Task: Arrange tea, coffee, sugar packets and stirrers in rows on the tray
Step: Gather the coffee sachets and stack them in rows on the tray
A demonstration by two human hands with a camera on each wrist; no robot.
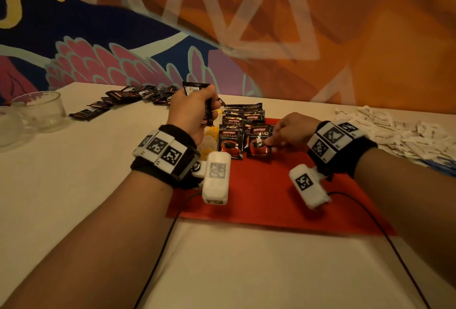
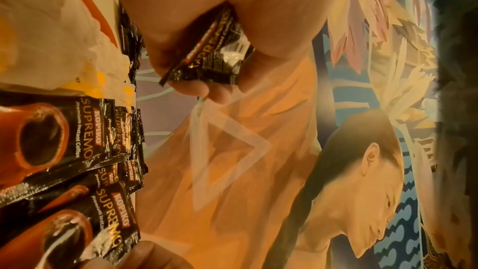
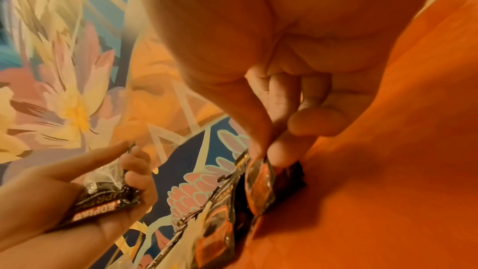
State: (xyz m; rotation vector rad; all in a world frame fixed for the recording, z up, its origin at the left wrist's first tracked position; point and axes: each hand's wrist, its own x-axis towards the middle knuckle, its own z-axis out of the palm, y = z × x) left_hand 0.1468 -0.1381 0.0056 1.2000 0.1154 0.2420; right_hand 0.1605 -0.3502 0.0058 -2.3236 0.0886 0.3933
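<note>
A flat red tray (image 1: 266, 185) lies on the table. Black-and-red coffee packets (image 1: 230, 143) lie on it in overlapping rows at its far left part. My left hand (image 1: 192, 113) is raised above the tray's left edge and grips a bunch of coffee packets (image 2: 214, 52), seen also as held coffee packets (image 3: 103, 195) in the right wrist view. My right hand (image 1: 288, 133) pinches the bottom right corner of the front coffee packet (image 1: 260, 143) of the second row, thumb and forefinger on the front packet (image 3: 261, 183). Yellow-and-white packets (image 1: 208, 143) lie left of the coffee rows.
More dark packets (image 1: 128, 98) are strewn at the far left of the table. A pile of white sugar packets (image 1: 399, 133) fills the right side. Glass bowls (image 1: 39, 111) stand at the left. Two black cables (image 1: 167, 239) run across the near table. A painted wall rises behind.
</note>
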